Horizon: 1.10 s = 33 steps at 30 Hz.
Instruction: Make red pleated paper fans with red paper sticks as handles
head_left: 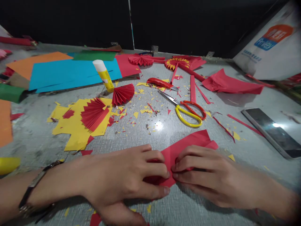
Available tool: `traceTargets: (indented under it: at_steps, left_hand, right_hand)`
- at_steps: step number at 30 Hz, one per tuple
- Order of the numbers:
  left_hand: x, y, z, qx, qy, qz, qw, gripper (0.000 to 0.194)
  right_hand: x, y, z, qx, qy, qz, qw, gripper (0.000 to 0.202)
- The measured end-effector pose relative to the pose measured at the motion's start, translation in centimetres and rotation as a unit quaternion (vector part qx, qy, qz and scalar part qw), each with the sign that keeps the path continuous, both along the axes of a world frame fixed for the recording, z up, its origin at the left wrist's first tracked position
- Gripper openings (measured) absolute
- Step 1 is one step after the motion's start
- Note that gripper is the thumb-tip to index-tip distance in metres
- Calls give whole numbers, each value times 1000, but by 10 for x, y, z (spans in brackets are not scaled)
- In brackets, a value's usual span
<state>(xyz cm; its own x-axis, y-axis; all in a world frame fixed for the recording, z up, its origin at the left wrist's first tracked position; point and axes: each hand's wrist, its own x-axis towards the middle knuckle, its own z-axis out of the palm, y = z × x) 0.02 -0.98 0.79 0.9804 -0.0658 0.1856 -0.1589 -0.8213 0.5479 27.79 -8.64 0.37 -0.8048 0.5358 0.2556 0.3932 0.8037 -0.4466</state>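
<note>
Both hands work on a sheet of red paper [174,150] lying on the grey table. My left hand [131,175] presses its curled fingers onto the paper's left part. From the other side, my right hand [207,175] bunches its fingertips on the paper, close to the left fingertips. The paper's far right corner is folded or creased; the part under my fingers is hidden. Just beyond the paper lie scissors [182,110] with one red and one yellow handle, blades pointing away to the left. Two pleated red paper fans [94,114] sit further left, one on yellow paper [77,135].
A glue stick [103,75] stands tilted behind the fans. Blue paper [70,73] and other coloured sheets cover the back left. A red-handled cutter [161,83], scraps and a yellow-trimmed red rosette [177,62] lie further back. A phone [272,131] and a white bag [272,47] are at right.
</note>
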Motion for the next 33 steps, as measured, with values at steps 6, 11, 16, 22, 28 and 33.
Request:
traceTargets:
  at_steps: [6, 11, 16, 22, 28, 33]
  left_hand:
    - [0, 1, -5, 3, -6, -12, 1000, 41]
    - [-2, 5, 0, -6, -4, -21, 1000, 32]
    - [-5, 12, 12, -32, 16, -31, 999, 24]
    - [-6, 17, 23, -31, 61, -47, 997, 22]
    - [-3, 21, 27, -42, 83, -64, 994, 18]
    - [-2, 21, 26, -48, 71, -53, 995, 20]
  right_hand:
    - [-4, -2, 0, 74, 21, -8, 997, 22]
    - [-5, -3, 2, 59, 9, -9, 998, 22]
    - [-3, -2, 2, 47, 8, -9, 999, 20]
    - [-3, -2, 2, 45, 4, -8, 999, 21]
    - [-3, -3, 5, 36, -2, -4, 999, 20]
    - [-3, -3, 4, 33, -6, -6, 999, 20]
